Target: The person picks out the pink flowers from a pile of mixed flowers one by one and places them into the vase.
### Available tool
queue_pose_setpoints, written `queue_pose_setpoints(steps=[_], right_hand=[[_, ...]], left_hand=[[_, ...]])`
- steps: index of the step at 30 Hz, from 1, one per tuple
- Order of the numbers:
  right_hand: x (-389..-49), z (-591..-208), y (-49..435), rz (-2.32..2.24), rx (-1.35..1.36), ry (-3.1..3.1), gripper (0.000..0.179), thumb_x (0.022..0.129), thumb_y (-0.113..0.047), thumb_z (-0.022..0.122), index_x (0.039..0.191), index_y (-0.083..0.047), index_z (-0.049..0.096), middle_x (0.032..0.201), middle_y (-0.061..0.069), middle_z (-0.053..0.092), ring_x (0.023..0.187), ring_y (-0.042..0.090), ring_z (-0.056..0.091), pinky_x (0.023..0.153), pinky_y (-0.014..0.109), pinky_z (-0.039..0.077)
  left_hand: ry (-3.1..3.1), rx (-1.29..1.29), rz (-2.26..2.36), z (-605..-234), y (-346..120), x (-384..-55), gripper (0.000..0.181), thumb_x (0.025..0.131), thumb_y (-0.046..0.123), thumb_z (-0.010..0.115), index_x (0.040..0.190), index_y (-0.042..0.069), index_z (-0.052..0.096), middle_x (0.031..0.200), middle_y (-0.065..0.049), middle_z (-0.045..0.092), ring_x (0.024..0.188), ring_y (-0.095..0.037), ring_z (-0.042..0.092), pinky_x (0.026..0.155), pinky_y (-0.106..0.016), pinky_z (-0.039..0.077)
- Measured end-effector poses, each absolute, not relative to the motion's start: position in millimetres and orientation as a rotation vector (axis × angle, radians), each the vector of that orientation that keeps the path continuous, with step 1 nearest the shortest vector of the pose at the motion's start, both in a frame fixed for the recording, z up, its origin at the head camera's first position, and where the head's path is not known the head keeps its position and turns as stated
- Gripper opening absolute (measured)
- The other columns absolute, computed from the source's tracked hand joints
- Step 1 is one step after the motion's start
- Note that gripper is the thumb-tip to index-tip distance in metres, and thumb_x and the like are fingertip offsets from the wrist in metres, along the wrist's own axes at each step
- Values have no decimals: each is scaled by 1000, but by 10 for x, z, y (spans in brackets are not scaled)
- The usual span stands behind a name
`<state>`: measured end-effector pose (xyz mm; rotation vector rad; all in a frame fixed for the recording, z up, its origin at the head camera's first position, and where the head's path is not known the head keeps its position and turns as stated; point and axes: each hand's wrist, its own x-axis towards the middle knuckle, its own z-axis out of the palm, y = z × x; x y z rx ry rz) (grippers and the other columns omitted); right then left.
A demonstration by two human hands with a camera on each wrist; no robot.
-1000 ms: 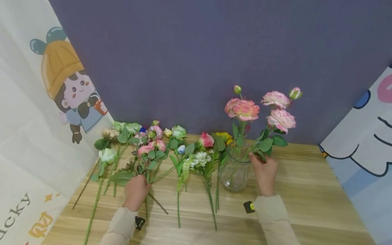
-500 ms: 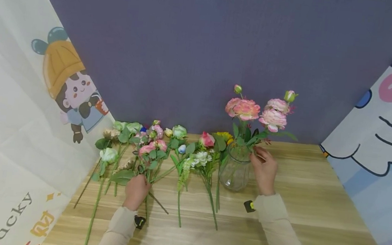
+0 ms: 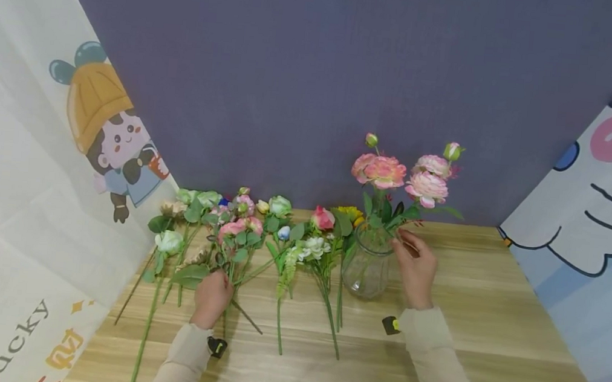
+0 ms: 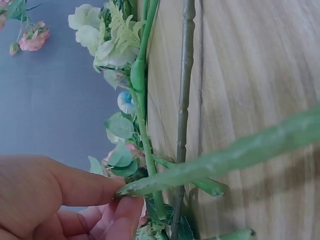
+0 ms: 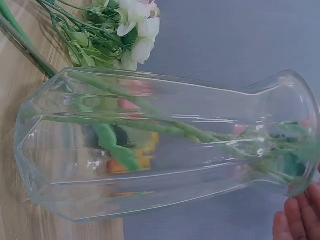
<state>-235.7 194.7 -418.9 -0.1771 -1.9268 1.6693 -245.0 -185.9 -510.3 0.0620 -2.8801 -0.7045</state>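
Behind everything stands a wide purple-grey wall [image 3: 314, 94], and at the left side a white curtain [image 3: 8, 159] with a cartoon print comes down to the wood-patterned counter [image 3: 501, 335]. Across this counter lies a row of loose flowers [image 3: 279, 207], and just beside its right end a clear glass vase [image 3: 366, 278] stands upright. What has just changed is the pale pink branch [image 3: 428, 186]: compared with one second ago, it has moved closer to the coral branch [image 3: 384, 172], which rises from the vase. I judge from this that its stem is now inside the glass and needs little more than a small adjustment. The right hand [image 3: 416, 270] has its thumb and fingers slightly apart beside the rim, without a clear hold; whether the fingertips touch the leaves, I cannot tell. On the other side, the left hand [image 3: 212, 298] pinches a green stem [image 4: 225, 160] firmly between thumb and fingers. As for its look, the pale pink branch leans a little outward, with full, ruffled blossoms, narrow green leaves lower down, and one closed bud [image 3: 453, 152] at the top.
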Motion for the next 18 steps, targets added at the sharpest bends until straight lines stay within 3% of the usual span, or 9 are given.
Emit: queue_pose_setpoints(steps=[6,16,18], right_hand=[[-2346,-4218,1994,1710,-189,-1889,28,86,-3,65,111,9,64,113,24,62,86,8,63,73,11,49],[-2309,-4275,2067,1813,-130,-1785,27,86,-1,65,110,13,63,98,0,69,86,7,63,74,13,50],[-2304,-4273,2069,1822,-127,-1783,27,86,-2,66,109,11,64,98,0,69,87,8,63,75,13,50]], left_hand=[[-2853,49,-685,-5064,-1855,-2444,26,81,1,59,61,10,44,53,-3,44,46,-17,41,41,-30,31],[-2828,47,-752,-5064,-1855,-2441,24,82,1,60,65,9,45,54,0,38,46,-15,35,41,-27,26],[-2819,50,-763,-5069,-1855,-2447,22,83,3,62,67,8,48,54,0,40,46,-14,36,41,-26,27]])
